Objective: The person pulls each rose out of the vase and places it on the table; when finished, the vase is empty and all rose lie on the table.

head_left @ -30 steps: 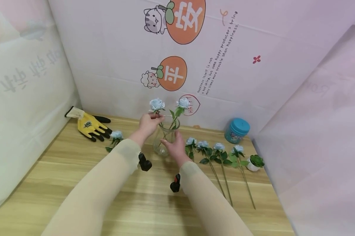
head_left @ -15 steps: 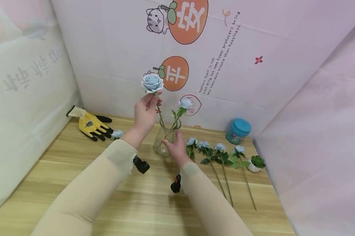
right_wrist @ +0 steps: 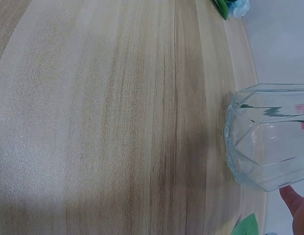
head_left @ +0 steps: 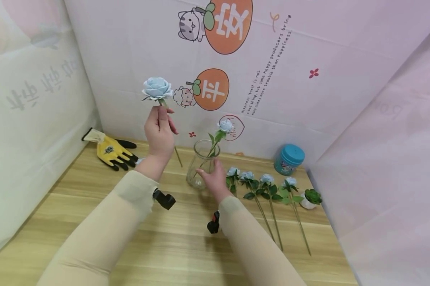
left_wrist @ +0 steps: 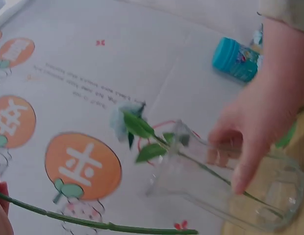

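A light blue rose [head_left: 157, 88] stands up from my left hand [head_left: 160, 131], which pinches its stem just under the bloom. Its green stem [left_wrist: 113, 226] hangs free, left of the glass vase [head_left: 193, 171]. My right hand [head_left: 215, 178] grips the vase from the right, thumb in front; the other fingers are partly hidden in the head view. Another blue rose [head_left: 225, 126] leans to the right inside the vase, its leaves near the rim. In the right wrist view, the faceted vase bottom [right_wrist: 255, 147] and a fingertip show.
Several blue roses [head_left: 266, 178] lie on the wooden table [head_left: 179, 246] at the right. Behind them stand a blue tub [head_left: 289, 159] and a small potted succulent [head_left: 310, 196]. Yellow-black gloves [head_left: 111, 151] lie back left, beside a mostly hidden rose. Printed cloth walls surround the table.
My left hand has drawn its rose up out of the vase and carried it to the left. The right hand keeps its grip on the vase.
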Motion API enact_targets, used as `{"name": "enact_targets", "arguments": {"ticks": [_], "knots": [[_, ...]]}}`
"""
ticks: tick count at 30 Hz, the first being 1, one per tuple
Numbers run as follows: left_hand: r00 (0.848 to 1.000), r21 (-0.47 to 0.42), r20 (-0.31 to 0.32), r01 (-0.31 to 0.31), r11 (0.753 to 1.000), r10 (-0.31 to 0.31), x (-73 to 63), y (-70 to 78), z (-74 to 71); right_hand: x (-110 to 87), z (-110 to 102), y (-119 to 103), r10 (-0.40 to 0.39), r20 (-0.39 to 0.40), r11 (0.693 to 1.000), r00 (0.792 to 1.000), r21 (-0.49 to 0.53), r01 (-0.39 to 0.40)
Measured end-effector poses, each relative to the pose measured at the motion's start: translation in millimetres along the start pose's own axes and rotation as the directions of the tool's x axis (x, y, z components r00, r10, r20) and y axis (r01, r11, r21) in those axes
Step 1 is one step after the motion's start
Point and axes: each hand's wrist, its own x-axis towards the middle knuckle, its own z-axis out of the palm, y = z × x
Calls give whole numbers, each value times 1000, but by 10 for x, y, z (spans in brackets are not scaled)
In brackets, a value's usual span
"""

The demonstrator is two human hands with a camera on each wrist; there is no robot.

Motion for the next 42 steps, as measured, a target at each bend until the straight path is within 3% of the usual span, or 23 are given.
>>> {"name": "enact_targets", "arguments": {"ticks": [4,6,8,9,10,13,15,16,18,20,21,23,25,31,35,42], "knots": [[983,48,40,179,983,-181,-21,-256,-193,-11,-5,-14,2,2,1000,1000,-2,-2],[954,96,63,287,953,-293,-49,-424,-315,-17,-7,-22,-2,0,1000,1000,9,2],[907,185,90,391,902,-411,-99,-587,-433,-16,-8,-18,-9,-2,1000,1000,13,9],[871,241,108,445,863,-479,-134,-665,-492,-14,-7,-13,-10,-1,1000,1000,13,10],[825,290,130,498,817,-550,-173,-736,-543,-10,-6,-5,-10,0,1000,1000,12,10],[675,418,189,602,680,-714,-311,-944,-664,0,-4,15,-9,3,1000,1000,4,9],[573,479,225,639,602,-788,-409,-1077,-726,4,-5,23,-8,6,1000,1000,5,8],[534,507,242,642,575,-810,-457,-1131,-754,3,-8,21,-8,4,1000,1000,7,8],[474,598,265,602,529,-840,-556,-1224,-812,1,-14,17,-11,1,1000,1000,9,11],[437,694,271,528,489,-858,-646,-1282,-867,3,-16,21,-15,-2,1000,1000,8,15],[429,724,272,498,477,-861,-687,-1299,-891,2,-15,23,-18,-3,1000,1000,5,19],[429,780,264,432,453,-864,-756,-1329,-935,5,-13,29,-25,-2,1000,1000,-2,25],[439,800,249,409,439,-863,-807,-1351,-968,6,-13,36,-27,2,1000,1000,-6,27],[468,813,229,391,432,-854,-884,-1384,-1005,5,-12,44,-30,6,1000,1000,0,30],[499,841,206,350,413,-842,-896,-1368,-986,6,-13,30,-42,4,999,999,7,42],[569,885,176,266,382,-804,-898,-1359,-953,8,-16,34,-45,0,999,999,0,45]]}}
